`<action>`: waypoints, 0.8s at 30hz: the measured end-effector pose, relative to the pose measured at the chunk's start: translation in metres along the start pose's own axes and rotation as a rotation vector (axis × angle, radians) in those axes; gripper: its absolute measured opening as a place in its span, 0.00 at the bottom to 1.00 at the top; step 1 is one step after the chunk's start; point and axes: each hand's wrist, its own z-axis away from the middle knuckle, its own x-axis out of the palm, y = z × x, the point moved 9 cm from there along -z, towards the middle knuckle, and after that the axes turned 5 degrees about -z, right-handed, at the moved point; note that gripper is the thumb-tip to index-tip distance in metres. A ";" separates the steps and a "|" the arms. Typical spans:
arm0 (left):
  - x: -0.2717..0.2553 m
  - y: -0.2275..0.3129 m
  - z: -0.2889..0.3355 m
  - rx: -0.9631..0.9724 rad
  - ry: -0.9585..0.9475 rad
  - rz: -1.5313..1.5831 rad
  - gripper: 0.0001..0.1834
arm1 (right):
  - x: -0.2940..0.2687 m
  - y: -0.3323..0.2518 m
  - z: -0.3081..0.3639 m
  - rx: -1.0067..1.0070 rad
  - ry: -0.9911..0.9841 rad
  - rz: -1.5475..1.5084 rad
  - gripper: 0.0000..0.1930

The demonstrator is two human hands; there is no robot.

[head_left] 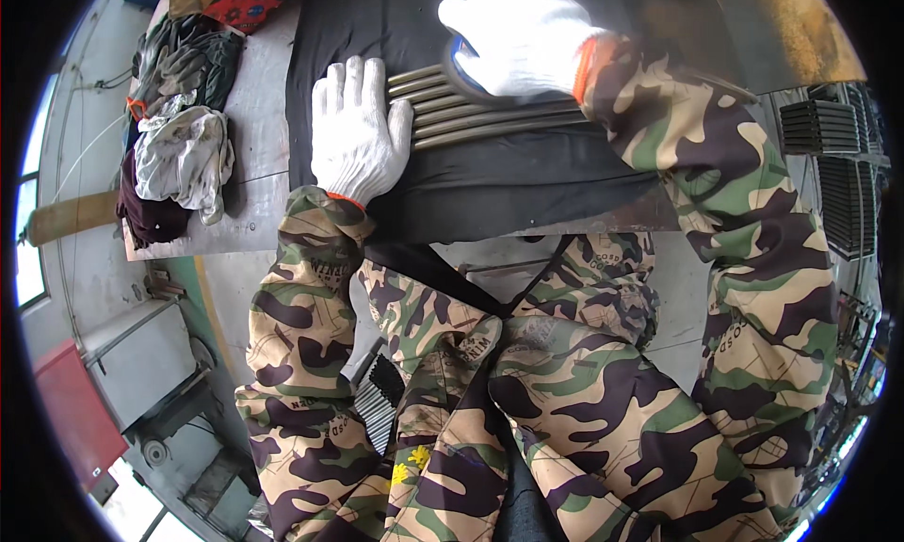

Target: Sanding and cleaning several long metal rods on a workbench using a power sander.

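Several slim brownish metal rods (471,120) lie side by side on a black cloth (461,198) that covers the table in front of me. My left hand (356,132), in a white knit glove, lies flat at the rods' left ends, fingers stretched away from me and thumb apart. My right hand (527,43), gloved likewise, is curled over a round, dark grey thing with a blue part (456,64), resting on top of the rods. Most of that round thing is hidden under the glove, so its kind does not show. The rods' right ends pass beneath my right sleeve.
On the table's left side lie a crumpled white cloth (184,156), dark gloves or rags (193,62) and a red patterned piece (250,3). Dark bars (819,128) are stacked at the right. A bundle of rods (379,401) sits below, beside my left sleeve.
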 end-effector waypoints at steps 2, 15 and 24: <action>-0.008 0.003 0.000 -0.004 0.003 -0.007 0.32 | -0.015 -0.014 0.012 -0.077 0.052 -0.037 0.14; -0.011 -0.009 0.000 -0.019 0.015 -0.012 0.32 | 0.004 -0.016 -0.015 -0.009 0.004 0.010 0.18; -0.012 -0.009 -0.001 -0.025 0.082 -0.023 0.30 | -0.016 -0.020 -0.018 -0.120 0.195 0.040 0.15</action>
